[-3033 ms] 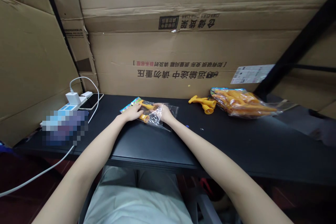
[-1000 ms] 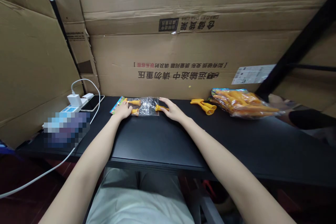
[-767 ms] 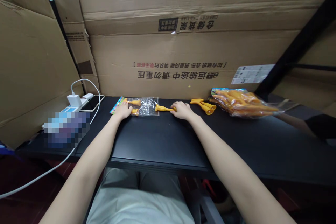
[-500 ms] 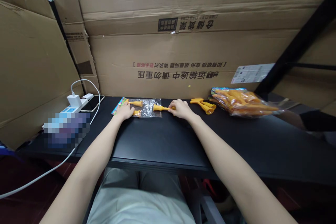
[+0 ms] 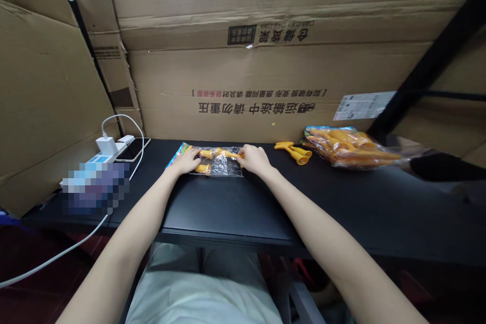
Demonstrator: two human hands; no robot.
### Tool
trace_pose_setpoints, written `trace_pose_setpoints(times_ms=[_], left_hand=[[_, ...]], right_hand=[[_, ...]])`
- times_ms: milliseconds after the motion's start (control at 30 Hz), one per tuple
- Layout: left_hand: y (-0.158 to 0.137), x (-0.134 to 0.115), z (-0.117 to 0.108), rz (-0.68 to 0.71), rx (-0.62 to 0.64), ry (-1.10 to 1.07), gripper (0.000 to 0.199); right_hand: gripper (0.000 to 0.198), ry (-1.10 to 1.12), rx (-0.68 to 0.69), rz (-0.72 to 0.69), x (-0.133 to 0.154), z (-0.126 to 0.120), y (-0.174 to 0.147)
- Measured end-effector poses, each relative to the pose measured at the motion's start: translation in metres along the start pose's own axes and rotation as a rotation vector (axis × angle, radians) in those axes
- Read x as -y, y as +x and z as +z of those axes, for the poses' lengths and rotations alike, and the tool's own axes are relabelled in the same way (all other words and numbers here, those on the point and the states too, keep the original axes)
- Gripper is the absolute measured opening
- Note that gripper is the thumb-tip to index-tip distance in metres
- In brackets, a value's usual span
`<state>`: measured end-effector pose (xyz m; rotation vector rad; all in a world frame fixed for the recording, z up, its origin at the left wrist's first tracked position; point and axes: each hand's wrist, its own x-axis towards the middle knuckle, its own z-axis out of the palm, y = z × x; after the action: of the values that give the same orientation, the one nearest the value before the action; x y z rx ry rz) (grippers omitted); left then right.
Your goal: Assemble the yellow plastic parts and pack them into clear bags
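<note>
Left hand spread on clear bag by header card; right hand pinching orange piece; piece over or inside bag, can't tell; loose orange pieces right of bag

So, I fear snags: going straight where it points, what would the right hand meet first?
Beyond the toy it holds, the right hand would likely meet the bag; depth is unclear, so they may already touch.

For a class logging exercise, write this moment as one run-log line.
left hand: on flat bag; right hand: gripping orange piece; loose pieces: right of flat bag
</note>
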<state>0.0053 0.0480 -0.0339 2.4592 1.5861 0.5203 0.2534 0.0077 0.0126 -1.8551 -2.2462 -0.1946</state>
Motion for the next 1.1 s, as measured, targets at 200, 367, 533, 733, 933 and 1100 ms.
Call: trace_pose_setpoints(times_ms=[200, 367, 533, 733, 933, 1100], left_hand=[[-0.002, -0.003, -0.003, 0.023, -0.042, -0.058, 0.043], [-0.001, 0.000, 0.000, 0.004, -0.042, -0.053, 0.039], [-0.006, -0.008, -0.001, -0.055, -0.062, 0.004, 0.047], [-0.015, -0.024, -0.005, -0.333, -0.041, 0.028, 0.064], [-0.013, -0.025, -0.005, -0.288, -0.019, -0.004, 0.061], [-0.013, -0.025, -0.004, -0.311, -0.073, -0.010, 0.059]], right_hand=[[0.021, -0.008, -0.001, 0.032, 0.006, 0.000, -0.003], [0.022, -0.025, -0.003, 0.019, 0.010, 0.000, -0.004], [0.022, -0.034, -0.004, -0.002, 0.015, 0.002, -0.006], [0.022, 0.009, -0.036, -0.011, 0.020, 0.010, -0.005], [0.025, 0.514, -0.117, -0.050, 0.018, 0.033, 0.007], [0.023, 1.053, -0.108, 0.268, 0.015, 0.046, 0.017]])
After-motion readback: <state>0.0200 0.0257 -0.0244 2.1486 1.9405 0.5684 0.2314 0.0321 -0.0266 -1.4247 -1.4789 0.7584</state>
